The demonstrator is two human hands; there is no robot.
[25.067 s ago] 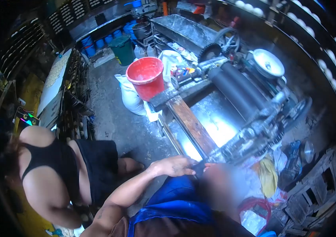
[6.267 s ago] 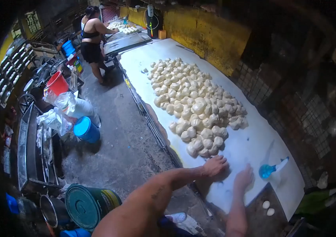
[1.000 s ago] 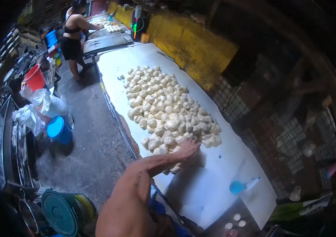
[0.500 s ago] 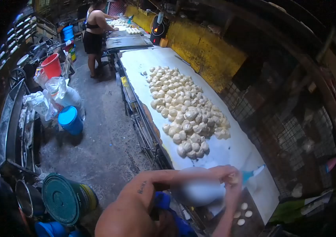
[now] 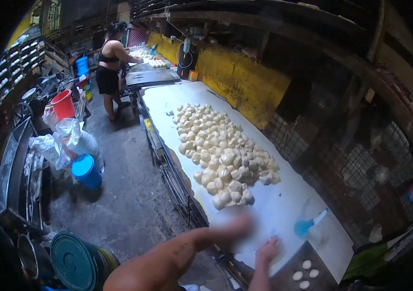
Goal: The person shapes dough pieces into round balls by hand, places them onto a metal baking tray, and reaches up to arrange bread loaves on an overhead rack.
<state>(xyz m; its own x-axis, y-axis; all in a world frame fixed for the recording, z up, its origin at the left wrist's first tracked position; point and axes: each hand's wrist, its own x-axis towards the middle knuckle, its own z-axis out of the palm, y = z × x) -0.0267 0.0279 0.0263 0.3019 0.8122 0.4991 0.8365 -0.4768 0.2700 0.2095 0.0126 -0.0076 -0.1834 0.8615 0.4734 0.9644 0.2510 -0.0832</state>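
Note:
A large pile of pale dough balls (image 5: 221, 150) lies on the white work table (image 5: 167, 97). My left hand (image 5: 235, 225) reaches to the pile's near end; a blur hides its fingers and anything in them. Lower on the table, my right hand (image 5: 268, 250) rests on the surface with its fingers stretched forward, and no held thing shows. Beside it is a dark tray (image 5: 286, 279) bearing several small, pale dough rounds (image 5: 306, 264). To the right of that hand lies a blue tool with a pale handle (image 5: 304, 227).
Another person (image 5: 112, 68) stands at the table's far end beside trays and dough pieces. On the floor to the left are a blue lidded bucket (image 5: 86, 171), a red bucket (image 5: 63, 104), plastic sacks (image 5: 73, 136) and a green lidded drum (image 5: 76, 262). A yellow wall (image 5: 240, 72) borders the table.
My hands were together near the blue tool and have moved apart. The left has gone to the dough pile, the right down onto the table. The view has shifted.

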